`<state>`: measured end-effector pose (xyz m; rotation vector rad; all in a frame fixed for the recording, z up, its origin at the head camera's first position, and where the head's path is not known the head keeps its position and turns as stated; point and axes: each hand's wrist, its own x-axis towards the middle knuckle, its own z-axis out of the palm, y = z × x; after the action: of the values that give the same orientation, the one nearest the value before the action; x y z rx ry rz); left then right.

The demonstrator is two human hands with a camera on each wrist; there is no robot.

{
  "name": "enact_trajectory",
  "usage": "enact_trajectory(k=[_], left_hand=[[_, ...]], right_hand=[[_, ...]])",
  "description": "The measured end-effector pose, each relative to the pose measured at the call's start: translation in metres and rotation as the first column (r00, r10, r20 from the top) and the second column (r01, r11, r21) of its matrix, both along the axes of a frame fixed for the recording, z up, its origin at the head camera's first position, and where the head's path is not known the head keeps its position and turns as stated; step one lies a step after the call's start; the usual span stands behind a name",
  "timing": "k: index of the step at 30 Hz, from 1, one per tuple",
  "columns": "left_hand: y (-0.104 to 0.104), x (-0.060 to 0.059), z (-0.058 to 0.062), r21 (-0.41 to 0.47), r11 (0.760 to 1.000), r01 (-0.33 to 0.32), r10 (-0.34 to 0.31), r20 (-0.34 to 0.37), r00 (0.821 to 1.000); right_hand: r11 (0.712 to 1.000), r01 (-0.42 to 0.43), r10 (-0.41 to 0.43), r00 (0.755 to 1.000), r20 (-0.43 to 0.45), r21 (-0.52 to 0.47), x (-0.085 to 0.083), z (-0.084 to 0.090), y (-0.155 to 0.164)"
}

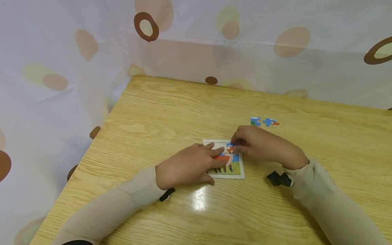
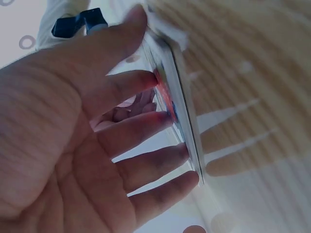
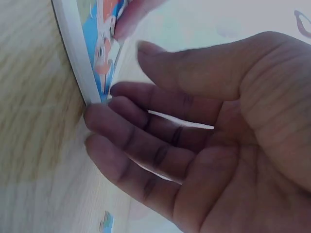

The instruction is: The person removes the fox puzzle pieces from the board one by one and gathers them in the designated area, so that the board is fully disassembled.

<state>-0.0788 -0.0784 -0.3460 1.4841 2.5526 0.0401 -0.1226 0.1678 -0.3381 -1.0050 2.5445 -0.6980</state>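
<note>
Room: a light wooden table [image 1: 171,112] stands by a white curtain [image 1: 61,51] with brown and yellow spots.
Puzzle: a small fox puzzle [image 1: 230,162] in a white frame lies flat on the table, near the middle, right in front of the person. It shows an orange fox on green grass under a blue sky.
Left hand: the left hand [image 1: 190,166] lies flat on the left part of the puzzle. Its fingers [image 2: 146,82] are straight and spread, and the tips press on the picture. The grip is released, with nothing held.
Right hand: the right hand [image 1: 260,144] is at the top right corner of the puzzle. Its fingers [image 3: 121,126] are bent a little and touch the white edge there. From the head view it seems to press on a blue part by the fox's head, but I cannot tell if it pinches a piece.
Loose pieces: two puzzle pieces [image 1: 263,121] lie side by side on the table, behind the right hand and apart from the puzzle. They are mostly blue; one has a bit of green, the other a bit of orange.
Sleeves: both arms wear beige sleeves [image 1: 122,200], each with a black strap [image 1: 278,178] at the wrist.
</note>
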Motion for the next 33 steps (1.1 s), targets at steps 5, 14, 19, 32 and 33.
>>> enact_trajectory(k=[5,14,19,32,33], left_hand=[[0.003,0.001,-0.001,0.005,1.000,0.025,-0.024,-0.066,0.998],[0.003,0.001,-0.004,0.010,0.999,0.032,-0.031,-0.085,0.996],[0.003,0.001,-0.003,0.007,0.999,0.033,-0.032,-0.089,0.996],[0.003,0.001,-0.003,0.031,0.999,0.044,-0.041,-0.100,0.994],[0.002,0.001,-0.003,0.029,0.999,0.044,-0.041,-0.100,0.994]], right_hand=[[0.999,0.031,-0.030,0.999,-0.030,0.040,0.004,-0.003,-0.005],[1.000,0.023,-0.023,1.000,-0.009,0.002,0.003,-0.013,-0.003],[1.000,0.029,-0.029,1.000,0.006,-0.009,0.002,-0.012,-0.002],[0.981,0.052,-0.045,0.998,0.042,-0.187,-0.007,-0.014,0.000],[0.978,0.055,-0.049,0.998,0.032,-0.201,-0.008,-0.012,0.003]])
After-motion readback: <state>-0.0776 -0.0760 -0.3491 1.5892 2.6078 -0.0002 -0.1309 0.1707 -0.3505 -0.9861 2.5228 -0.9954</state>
